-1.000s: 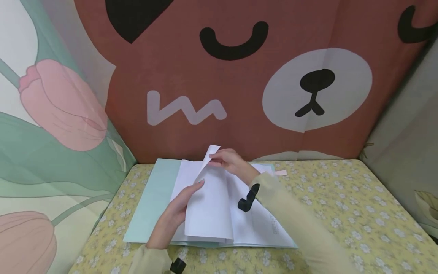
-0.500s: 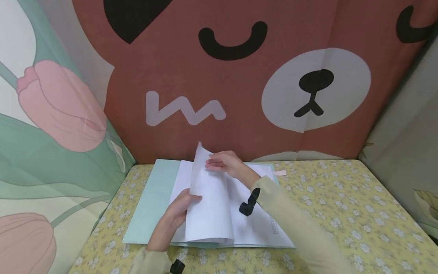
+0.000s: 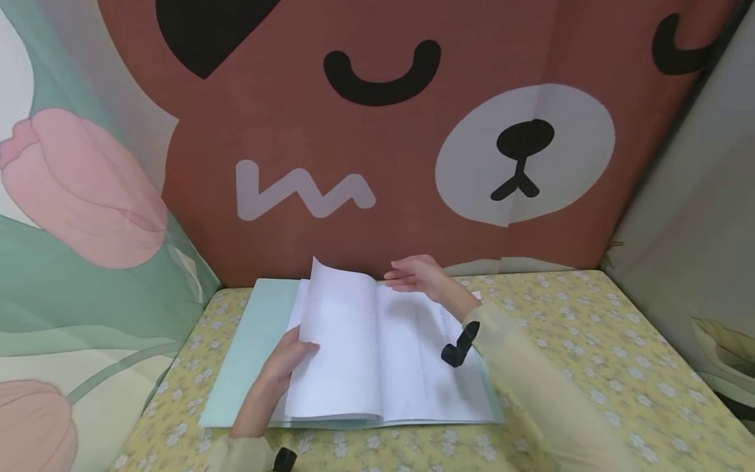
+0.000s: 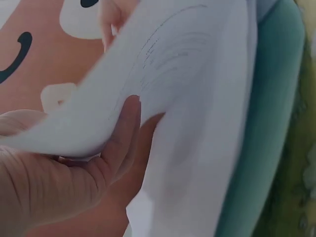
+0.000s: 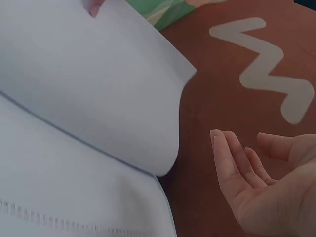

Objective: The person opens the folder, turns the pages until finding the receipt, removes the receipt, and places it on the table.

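Observation:
A book or folder of white sheets lies spread out with a pale green cover [image 3: 236, 373] showing at the left. My left hand [image 3: 282, 364] pinches the left edge of a raised white page [image 3: 339, 347], thumb on top and fingers beneath; the left wrist view shows the page [image 4: 74, 118] curving through that hand [image 4: 64, 187]. Over the top edge of the right-hand page [image 3: 404, 367], which bears faint printed columns, hovers my right hand [image 3: 421, 275]. In the right wrist view this hand [image 5: 266, 182] is apart from the paper, its fingers loosely bent around nothing.
A yellow flowered cloth [image 3: 566, 367] covers the table. Close behind it hangs a brown fabric backdrop [image 3: 401, 216] with a bear's face, and a tulip-print drape [image 3: 82, 190] flanks the left. A small pink tab [image 3: 476, 295] sticks out at the book's upper right.
The right hand has let go of the page's top and moved right. With the left hand, the page has swung left and flattened, uncovering more of the right-hand page. The head view has shifted slightly.

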`<state>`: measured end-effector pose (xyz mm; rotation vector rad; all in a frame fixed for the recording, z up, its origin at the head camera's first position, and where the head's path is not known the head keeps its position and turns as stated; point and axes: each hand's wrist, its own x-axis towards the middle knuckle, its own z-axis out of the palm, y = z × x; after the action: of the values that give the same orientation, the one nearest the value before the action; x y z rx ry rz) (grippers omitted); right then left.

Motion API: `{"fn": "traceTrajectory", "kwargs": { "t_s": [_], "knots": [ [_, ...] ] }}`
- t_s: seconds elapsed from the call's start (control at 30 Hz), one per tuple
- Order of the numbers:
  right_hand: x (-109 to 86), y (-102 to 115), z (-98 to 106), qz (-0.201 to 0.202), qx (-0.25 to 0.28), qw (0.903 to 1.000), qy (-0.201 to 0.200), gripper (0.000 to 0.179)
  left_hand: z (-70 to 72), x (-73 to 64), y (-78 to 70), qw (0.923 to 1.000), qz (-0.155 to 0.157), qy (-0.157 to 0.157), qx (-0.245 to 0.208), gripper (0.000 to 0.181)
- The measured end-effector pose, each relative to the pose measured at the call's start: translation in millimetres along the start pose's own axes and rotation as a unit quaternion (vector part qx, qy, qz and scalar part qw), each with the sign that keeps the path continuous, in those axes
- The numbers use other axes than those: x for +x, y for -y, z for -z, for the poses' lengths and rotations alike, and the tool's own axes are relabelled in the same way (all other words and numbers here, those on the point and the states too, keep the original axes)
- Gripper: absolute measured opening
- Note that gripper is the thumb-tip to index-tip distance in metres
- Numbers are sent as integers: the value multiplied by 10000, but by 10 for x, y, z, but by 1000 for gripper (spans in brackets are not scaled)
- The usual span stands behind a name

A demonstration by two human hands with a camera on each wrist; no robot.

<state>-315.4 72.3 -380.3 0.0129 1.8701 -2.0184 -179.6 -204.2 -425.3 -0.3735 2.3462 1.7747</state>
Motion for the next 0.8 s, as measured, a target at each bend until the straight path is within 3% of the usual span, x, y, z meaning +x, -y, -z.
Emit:
{"fn": "traceTrajectory", "kwargs": {
  "t_s": [0.13, 0.23, 0.37, 0.5, 0.53, 0.6, 0.7, 0.8],
  "knots": [
    [-3, -39, 121, -141, -120, 9995, -265, 48, 90, 45, 69, 9975, -38, -81, 695, 73],
    [-25, -80, 211, -139, -463, 9976, -490, 41, 150, 84, 142, 9905, -127, -174, 1361, 70],
    [-71, -168, 329, 299, -1442, 9862, -753, 28, 202, 142, 256, 9722, -343, -368, 2288, 65],
    [-73, -318, 468, 880, -2387, 9612, -1066, 25, 221, 174, 328, 9493, -657, -558, 3023, 64],
    [-66, -367, 512, 1056, -2632, 9524, -1122, 25, 215, 177, 335, 9442, -646, -577, 3177, 65],
    [-50, -458, 577, 1441, -3314, 9246, -1205, 26, 202, 172, 345, 9362, -518, -603, 3424, 68],
    [-8, -582, 622, 1867, -4407, 8709, -1114, 34, 191, 142, 356, 9215, -266, -629, 3822, 74],
    [38, -668, 618, 2007, -5125, 8299, -907, 40, 182, 100, 370, 8963, -363, -777, 4351, 71]
  ]
}}
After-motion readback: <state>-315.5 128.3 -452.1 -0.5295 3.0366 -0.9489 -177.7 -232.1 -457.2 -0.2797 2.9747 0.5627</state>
